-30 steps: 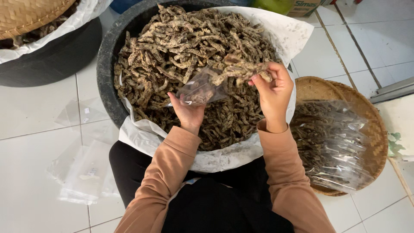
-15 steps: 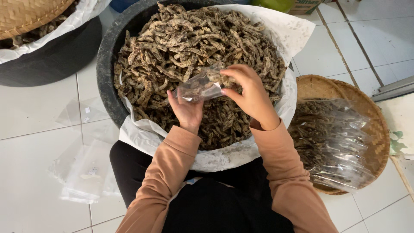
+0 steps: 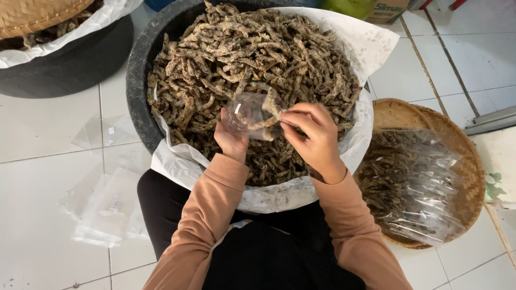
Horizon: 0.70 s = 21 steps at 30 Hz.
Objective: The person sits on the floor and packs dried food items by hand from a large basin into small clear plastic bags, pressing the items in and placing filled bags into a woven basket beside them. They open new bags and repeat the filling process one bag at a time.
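A large black tub, lined with white plastic, is heaped with brown dried snack strips. Over it my left hand holds a small clear plastic bag from below. My right hand is at the bag's mouth with its fingers pinched on a few strips that are partly inside the bag. Both sleeves are tan.
A woven basket at the right holds filled clear packets. Empty clear bags lie on the white tile floor at the left. A second black tub with a woven lid stands at the upper left.
My right hand has come left from the pile with some strips and now pushes them into the bag. The left hand has stayed in place.
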Available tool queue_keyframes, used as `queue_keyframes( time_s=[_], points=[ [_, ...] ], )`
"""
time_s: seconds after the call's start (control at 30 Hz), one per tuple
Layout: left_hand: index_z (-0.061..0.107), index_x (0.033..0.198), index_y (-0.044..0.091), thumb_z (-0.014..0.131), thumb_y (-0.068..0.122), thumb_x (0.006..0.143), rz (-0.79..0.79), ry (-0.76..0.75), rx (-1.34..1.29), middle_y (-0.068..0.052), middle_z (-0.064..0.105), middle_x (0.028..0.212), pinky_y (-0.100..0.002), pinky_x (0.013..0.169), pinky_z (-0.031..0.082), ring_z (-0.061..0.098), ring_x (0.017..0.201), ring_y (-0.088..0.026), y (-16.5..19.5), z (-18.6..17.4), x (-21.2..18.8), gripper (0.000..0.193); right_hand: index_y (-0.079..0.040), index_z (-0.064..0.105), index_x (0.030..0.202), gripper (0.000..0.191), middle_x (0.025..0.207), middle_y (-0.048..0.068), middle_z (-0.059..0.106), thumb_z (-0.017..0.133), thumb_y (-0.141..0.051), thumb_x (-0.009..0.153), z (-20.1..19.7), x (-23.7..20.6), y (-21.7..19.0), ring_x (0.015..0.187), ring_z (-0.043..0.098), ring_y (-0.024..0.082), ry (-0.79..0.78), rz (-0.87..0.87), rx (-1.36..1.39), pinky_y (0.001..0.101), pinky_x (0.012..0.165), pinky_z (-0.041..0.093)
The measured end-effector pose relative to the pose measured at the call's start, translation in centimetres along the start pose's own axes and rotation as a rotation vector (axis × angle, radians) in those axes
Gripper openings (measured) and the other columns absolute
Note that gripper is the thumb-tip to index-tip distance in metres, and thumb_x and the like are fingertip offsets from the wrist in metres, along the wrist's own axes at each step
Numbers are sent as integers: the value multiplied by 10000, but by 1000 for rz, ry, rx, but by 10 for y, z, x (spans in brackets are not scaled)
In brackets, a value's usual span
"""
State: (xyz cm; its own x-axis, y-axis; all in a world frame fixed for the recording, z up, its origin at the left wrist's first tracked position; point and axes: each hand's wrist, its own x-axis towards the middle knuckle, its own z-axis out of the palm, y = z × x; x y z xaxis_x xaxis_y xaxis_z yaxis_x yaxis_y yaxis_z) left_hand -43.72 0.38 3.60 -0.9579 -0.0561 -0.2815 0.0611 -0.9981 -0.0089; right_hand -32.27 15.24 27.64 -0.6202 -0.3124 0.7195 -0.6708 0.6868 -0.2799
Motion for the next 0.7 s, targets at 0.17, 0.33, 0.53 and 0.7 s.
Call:
queue_keyframes(
  time_s=[0.17,0.33,0.53,0.7],
  points=[
    [212,1563,95,198,278,1089,46,94,-122,-277,439,1497,-622,1110,480,504,1345,-438,6,-5,9,509,-32,711,1006,207,1102,107,689,872,0,880,11,-8,-10,893,725,188,222,18,122,278,760,613],
    [357,1541,99,174,335,1091,-6,-29,-140,-215,490,1500,-571,1117,482,531,1347,-394,7,9,3,540,-1,709,1031,201,1123,104,725,851,1,889,16,-15,-8,952,748,224,134,134,134,325,827,601],
    [465,1520,60,253,338,1159,-45,-326,-189,-183,493,1555,-569,1169,456,509,1409,-364,15,38,-14,503,18,709,1040,190,1089,168,655,834,-36,908,28,-10,-9,874,728,217,148,114,-101,296,706,594],
    [502,1397,130,378,375,1103,-42,-254,-69,-139,499,1509,-607,1133,460,502,1380,-366,22,54,-22,402,11,728,1081,186,1050,143,634,807,-20,916,24,-11,-2,853,693,213,40,58,1,301,688,571]
  ],
)
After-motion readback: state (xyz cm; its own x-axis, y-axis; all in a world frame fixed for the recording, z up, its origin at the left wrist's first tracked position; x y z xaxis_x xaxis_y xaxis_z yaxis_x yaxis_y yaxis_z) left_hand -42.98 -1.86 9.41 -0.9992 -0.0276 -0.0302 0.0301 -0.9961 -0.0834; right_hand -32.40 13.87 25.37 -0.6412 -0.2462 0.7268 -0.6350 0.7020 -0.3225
